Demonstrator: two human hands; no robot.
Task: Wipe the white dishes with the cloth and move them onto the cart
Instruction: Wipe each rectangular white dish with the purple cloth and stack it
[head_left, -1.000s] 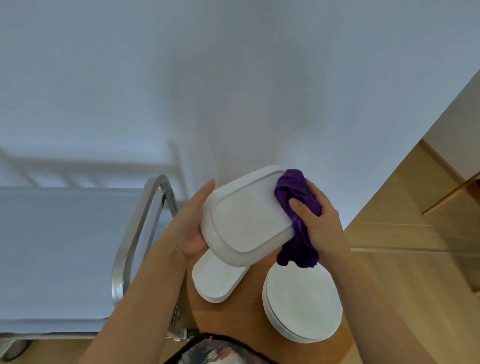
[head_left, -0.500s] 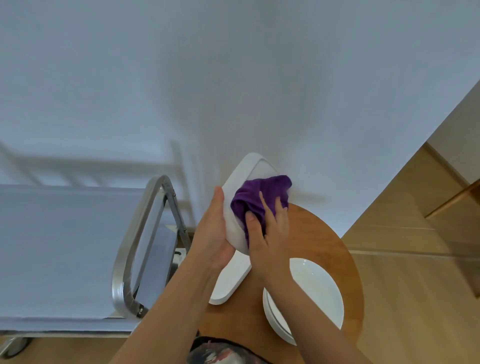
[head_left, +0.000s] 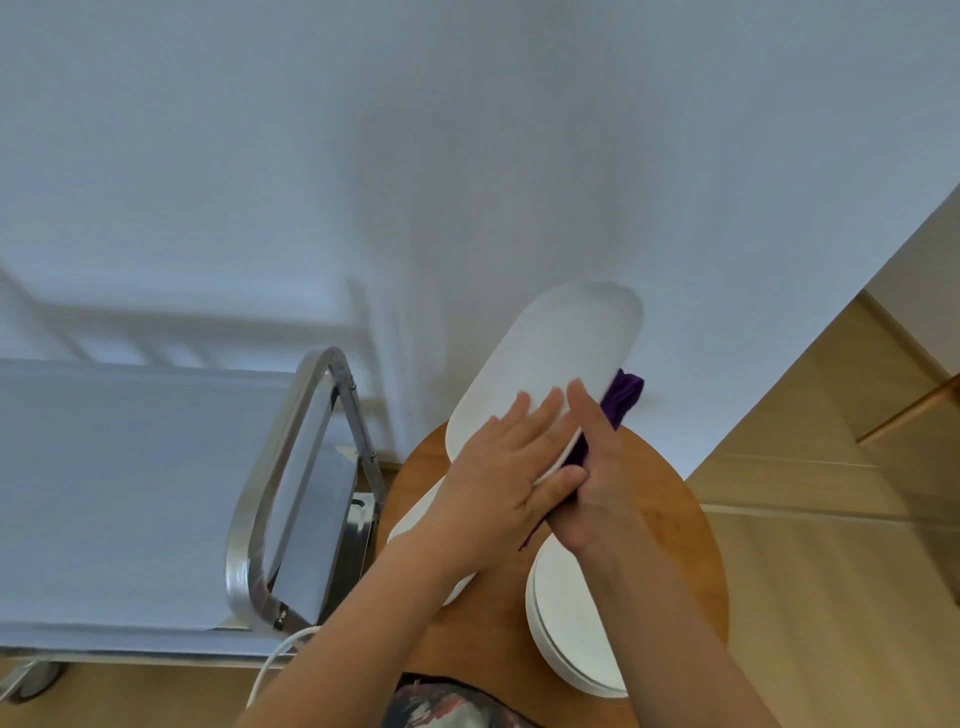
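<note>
Wiping underway: oblong dish (head_left: 561, 358) braced by flat left hand (head_left: 498, 483), right hand (head_left: 597, 483) pressing purple cloth (head_left: 623, 395) beneath; cart (head_left: 130, 467) bare, other dishes unmoved.

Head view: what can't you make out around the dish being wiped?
- Purple cloth: mostly hidden behind the held oblong dish and right hand.
- Second oblong dish on the round table: covered by the left hand and forearm.
- Stacked round plates: count unclear; right forearm crosses them.

the oblong dish (head_left: 550, 364) is plain white, the cloth (head_left: 621, 397) deep purple. the round table (head_left: 670, 499) is warm brown wood, the stacked plates (head_left: 571, 629) white, the cart (head_left: 130, 493) pale blue with a silver handle (head_left: 275, 483).
</note>
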